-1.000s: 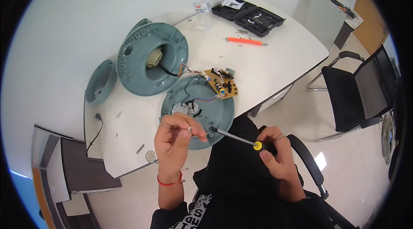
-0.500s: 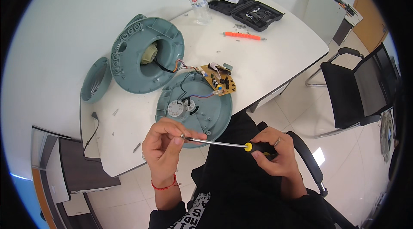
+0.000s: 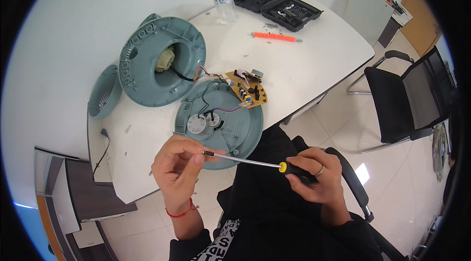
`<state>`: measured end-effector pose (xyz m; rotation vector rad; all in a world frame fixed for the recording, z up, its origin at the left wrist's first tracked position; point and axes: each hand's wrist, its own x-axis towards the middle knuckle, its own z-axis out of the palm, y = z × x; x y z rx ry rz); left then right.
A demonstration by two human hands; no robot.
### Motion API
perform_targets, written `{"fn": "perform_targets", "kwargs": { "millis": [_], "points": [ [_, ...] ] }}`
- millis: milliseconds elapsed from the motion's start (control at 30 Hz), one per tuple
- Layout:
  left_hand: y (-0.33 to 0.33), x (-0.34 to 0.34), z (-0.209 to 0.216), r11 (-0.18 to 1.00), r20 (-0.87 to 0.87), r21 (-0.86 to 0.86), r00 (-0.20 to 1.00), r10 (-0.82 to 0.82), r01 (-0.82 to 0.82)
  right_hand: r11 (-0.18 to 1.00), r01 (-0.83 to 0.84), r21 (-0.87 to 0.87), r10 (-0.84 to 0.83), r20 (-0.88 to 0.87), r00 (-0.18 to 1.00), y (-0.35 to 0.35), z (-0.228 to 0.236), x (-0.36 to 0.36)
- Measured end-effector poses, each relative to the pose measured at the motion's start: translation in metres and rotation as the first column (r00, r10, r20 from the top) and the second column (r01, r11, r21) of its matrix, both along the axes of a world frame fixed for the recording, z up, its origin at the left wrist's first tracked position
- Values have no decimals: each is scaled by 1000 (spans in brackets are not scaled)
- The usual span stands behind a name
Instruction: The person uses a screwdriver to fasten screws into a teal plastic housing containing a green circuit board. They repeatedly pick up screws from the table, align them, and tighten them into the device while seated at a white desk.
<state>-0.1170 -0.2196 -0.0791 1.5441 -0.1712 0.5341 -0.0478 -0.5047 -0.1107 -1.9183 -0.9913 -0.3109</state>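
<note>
My right hand (image 3: 316, 175) is closed round the black and yellow handle of a screwdriver (image 3: 245, 161), its shaft pointing left. At its dark tip, the thumb and fingers of my left hand (image 3: 177, 165) are pinched together; whatever lies between them is too small to make out. Just beyond the hands, a round grey-green plastic base (image 3: 240, 133) sits at the table's near edge. A brown circuit board (image 3: 249, 92) rests on its far rim, wired to the base and to a larger grey-green housing (image 3: 142, 77) behind it.
A grey-green bowl-shaped cover (image 3: 104, 93) is at the table's left. Across the white table (image 3: 314, 67) are a water bottle (image 3: 224, 3), an open black tool case (image 3: 294, 13), an orange rod-shaped tool (image 3: 274, 37) and loose screws (image 3: 272, 26). A black chair (image 3: 392, 99) stands right.
My left hand has shifted slightly left, and the small shiny metal piece at its fingertips is no longer plainly visible. The dark screwdriver tip now shows against the fingers. My right hand keeps its grip.
</note>
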Motion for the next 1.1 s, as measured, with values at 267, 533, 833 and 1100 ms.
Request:
{"fn": "perform_targets", "kwargs": {
  "millis": [267,533,833,1100],
  "points": [
    [11,9,3,998,-97,55,994,40,-35,995,73,-61,-64,139,988,8,1,-3],
    [22,15,3,980,55,-196,998,-16,27,966,-119,228,149,-119,982,21,-7,-1],
    [47,44,18,894,188,-421,979,-81,155,809,-175,561,184,42,982,63,-25,-1],
    [77,61,38,967,135,-239,989,-54,85,808,-176,562,157,83,984,98,-2,22]
  ]
}}
